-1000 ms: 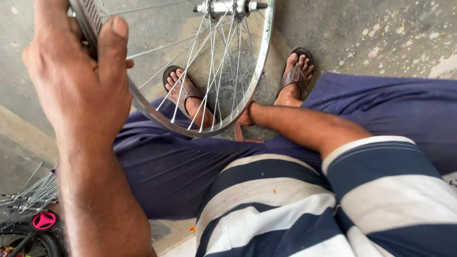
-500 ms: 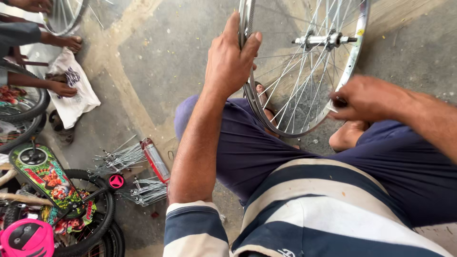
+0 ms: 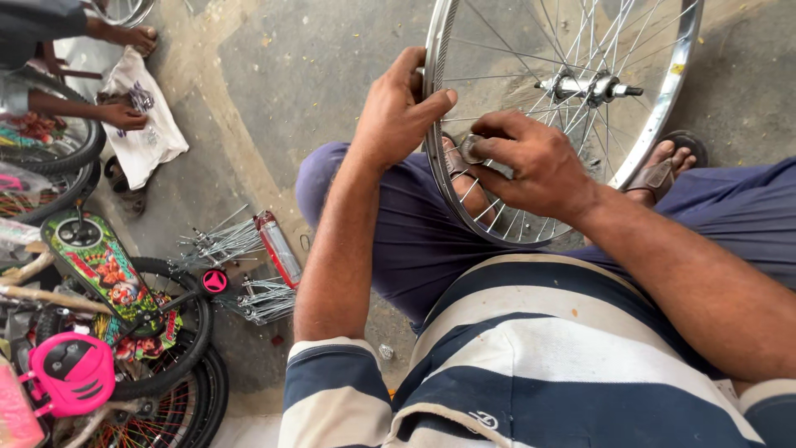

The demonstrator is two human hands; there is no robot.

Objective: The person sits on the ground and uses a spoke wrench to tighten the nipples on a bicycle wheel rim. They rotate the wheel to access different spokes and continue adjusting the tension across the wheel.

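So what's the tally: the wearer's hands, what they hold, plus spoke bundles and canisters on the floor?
Hands: 2, left hand, right hand
Silver spoked wheel: 1
Small metal tool: 1
Spoke bundles: 2
Red-and-silver canister: 1
Total: 7

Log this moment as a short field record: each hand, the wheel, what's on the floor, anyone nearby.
left hand: grips the wheel rim from the left
right hand: pinches a small metal tool at the spokes
wheel: upright between the knees, hub near the top
floor, left: spoke bundles, small bicycle
nearby: another person's hands on a white bag
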